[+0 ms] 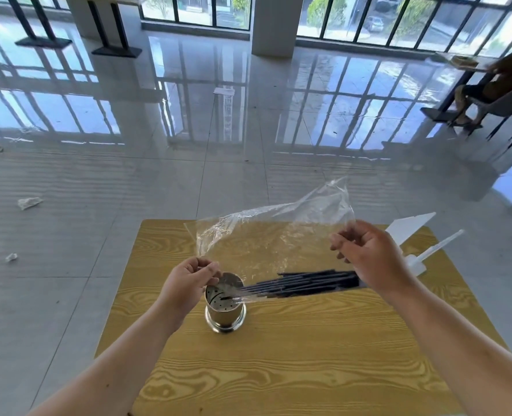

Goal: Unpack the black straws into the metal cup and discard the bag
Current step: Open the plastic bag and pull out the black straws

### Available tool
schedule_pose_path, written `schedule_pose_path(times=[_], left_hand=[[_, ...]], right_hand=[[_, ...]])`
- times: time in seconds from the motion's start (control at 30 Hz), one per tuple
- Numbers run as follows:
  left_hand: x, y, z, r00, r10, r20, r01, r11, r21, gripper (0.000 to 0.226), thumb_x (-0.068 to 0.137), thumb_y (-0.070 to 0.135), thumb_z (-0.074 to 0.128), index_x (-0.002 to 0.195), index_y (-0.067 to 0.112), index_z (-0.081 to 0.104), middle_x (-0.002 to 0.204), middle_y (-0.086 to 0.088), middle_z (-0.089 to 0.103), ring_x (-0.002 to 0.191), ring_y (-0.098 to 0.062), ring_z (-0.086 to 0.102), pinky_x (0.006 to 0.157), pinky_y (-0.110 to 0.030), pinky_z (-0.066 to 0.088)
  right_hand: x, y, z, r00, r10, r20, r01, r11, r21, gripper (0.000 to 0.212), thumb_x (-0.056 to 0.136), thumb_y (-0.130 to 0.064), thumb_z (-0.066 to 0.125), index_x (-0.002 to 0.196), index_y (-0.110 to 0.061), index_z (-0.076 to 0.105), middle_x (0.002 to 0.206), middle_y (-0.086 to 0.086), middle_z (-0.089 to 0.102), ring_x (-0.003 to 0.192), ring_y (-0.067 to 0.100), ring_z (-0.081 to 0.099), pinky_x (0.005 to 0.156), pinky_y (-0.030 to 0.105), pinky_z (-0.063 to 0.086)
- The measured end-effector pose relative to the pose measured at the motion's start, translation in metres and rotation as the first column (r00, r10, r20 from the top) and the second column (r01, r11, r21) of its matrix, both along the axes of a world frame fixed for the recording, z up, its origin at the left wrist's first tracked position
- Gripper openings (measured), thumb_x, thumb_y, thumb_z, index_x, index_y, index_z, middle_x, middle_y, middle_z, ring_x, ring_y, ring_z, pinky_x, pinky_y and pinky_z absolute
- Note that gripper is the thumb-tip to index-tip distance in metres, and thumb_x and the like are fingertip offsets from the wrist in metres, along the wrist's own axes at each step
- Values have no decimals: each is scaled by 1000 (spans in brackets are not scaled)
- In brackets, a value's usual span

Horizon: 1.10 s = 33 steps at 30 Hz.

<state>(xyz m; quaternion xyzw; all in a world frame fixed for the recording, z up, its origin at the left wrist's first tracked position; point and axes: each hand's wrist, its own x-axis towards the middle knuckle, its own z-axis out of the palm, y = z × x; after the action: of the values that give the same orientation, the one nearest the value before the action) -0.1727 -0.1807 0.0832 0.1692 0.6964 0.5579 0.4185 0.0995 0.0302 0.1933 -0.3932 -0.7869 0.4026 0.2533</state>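
A clear plastic bag (266,235) is stretched above the wooden table (278,370) between both hands. My left hand (185,283) pinches its lower left corner just over the metal cup (225,310). My right hand (371,259) grips the bag's right edge, held higher. A bundle of black straws (302,283) lies inside along the bag's lower edge, its left tips pointing toward the cup's mouth. The cup stands upright and its perforated bottom shows.
White plastic pieces (413,232) lie at the table's far right corner. Scraps of litter (29,202) dot the glossy tiled floor on the left. A seated person (488,85) is at the far right by the windows.
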Motion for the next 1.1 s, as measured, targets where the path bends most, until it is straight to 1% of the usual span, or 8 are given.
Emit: schedule_pose_path(times=[0.1,0.23,0.4,0.53,0.67,0.83,0.93,1.1], left_hand=[[-2,-4,-13,998,56,39,-55,998,-20,15,97,30,71,99,16,73,94,-5,82,84,-16,74,75,-30,50],[-6,-9,-24,992,110,68,-106,993,-59,19,98,34,68,105,17,71,95,-2,82,87,-17,75,77,-35,52],[-5,-16,-29,980,163,114,-156,986,-65,20,100,33,65,107,15,68,99,-4,82,90,-19,74,81,-38,54],[-1,-18,-27,977,169,131,-161,985,-64,19,100,32,65,108,15,68,99,-5,82,92,-20,73,90,-43,54],[0,-17,-24,978,162,133,-155,986,-63,19,100,33,65,108,16,67,98,-4,82,91,-19,73,91,-43,54],[-1,-12,-21,988,125,92,-120,991,-61,20,97,36,68,104,18,71,98,-1,81,94,-19,73,87,-41,54],[-2,-5,-15,993,112,26,-111,993,-43,15,92,36,75,95,21,74,85,5,76,85,-15,67,78,-33,52],[-2,18,-1,997,47,-59,-48,999,-14,14,88,35,80,93,22,75,77,10,74,70,-4,64,73,-27,48]], right_hand=[[-22,-2,10,997,62,49,-66,995,75,20,98,-32,74,79,-25,69,78,4,73,73,31,69,72,52,61],[-53,-8,26,985,144,91,-156,976,149,23,96,-28,78,76,-24,67,63,-16,64,53,2,54,54,18,46],[-85,-20,46,955,193,223,-248,936,251,21,95,-30,78,78,-25,67,73,-6,71,65,9,64,59,26,51],[-98,-23,55,946,202,253,-270,923,273,21,94,-30,79,77,-26,66,73,-7,71,69,1,63,54,14,42],[-100,-21,59,950,186,252,-258,922,289,23,92,-30,80,75,-27,65,70,-7,70,63,-2,60,54,17,40],[-89,-8,63,962,166,216,-230,920,318,23,91,-33,79,74,-26,66,69,-5,70,62,8,63,60,30,51],[-71,8,64,980,129,150,-170,937,305,23,92,-34,80,75,-25,67,66,-5,69,57,8,61,61,36,55],[-25,37,56,996,56,64,-68,978,198,20,92,-31,80,77,-25,70,74,3,74,68,27,71,70,52,63]])
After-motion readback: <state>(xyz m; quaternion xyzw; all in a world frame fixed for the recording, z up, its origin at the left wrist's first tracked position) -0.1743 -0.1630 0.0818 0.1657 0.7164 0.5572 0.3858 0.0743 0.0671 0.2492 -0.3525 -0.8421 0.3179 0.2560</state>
